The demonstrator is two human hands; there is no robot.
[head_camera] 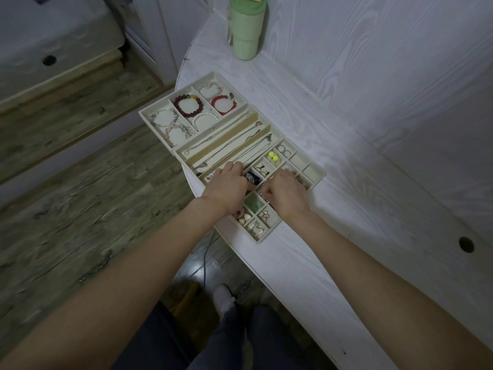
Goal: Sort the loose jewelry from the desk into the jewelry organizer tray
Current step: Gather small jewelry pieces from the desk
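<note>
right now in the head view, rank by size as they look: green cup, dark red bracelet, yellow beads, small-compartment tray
1. small-compartment tray
2. green cup, partly cut off at the top edge
3. dark red bracelet
4. yellow beads

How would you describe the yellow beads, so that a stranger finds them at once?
On the white desk lies a beige organizer tray. In its grid of small compartments, beyond both hands, sit the yellow beads. Nothing else there is bright yellow.

Dim room, worn wood-plank floor [80, 209], white wood-grain desk [346, 182], matching white panelled wall [386, 49]
</note>
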